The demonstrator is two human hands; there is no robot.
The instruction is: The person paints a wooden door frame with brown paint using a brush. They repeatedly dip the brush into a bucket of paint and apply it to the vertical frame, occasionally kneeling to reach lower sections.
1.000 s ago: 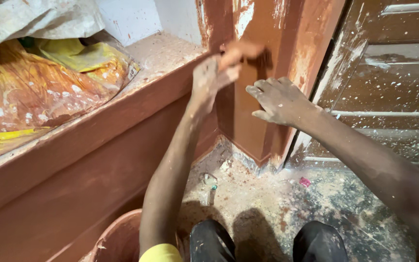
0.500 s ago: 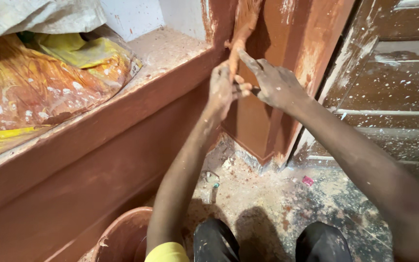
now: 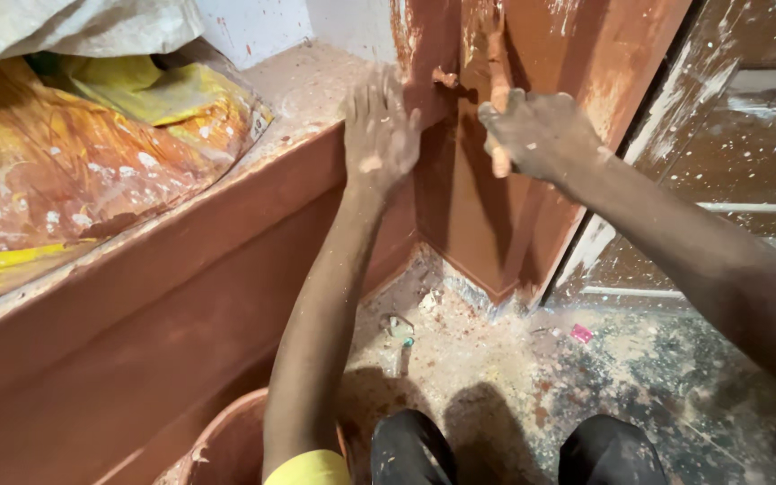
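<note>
Brush [image 3: 498, 85] stood upright in my closed right hand [image 3: 541, 135], bristles up against the brown post [image 3: 460, 198]; my left hand [image 3: 377, 135] lay open, flat beside it.

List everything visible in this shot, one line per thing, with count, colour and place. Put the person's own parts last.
painted column: one, reddish-brown, centre top, at the corner
low wall: one, reddish-brown, running from the left to the column
plastic sheet: one, orange and yellow, paint-flecked, on the ledge at left
bucket: one, reddish-brown, bottom left, partly cut off
door: one, dark brown with white splashes, right
floor: grey, spattered with paint
paint-coated tool: one, reddish-brown, against the column, held by the right hand
knees: two, black trousers, bottom centre
left hand: open, flat against the column
right hand: closed around the tool
</note>
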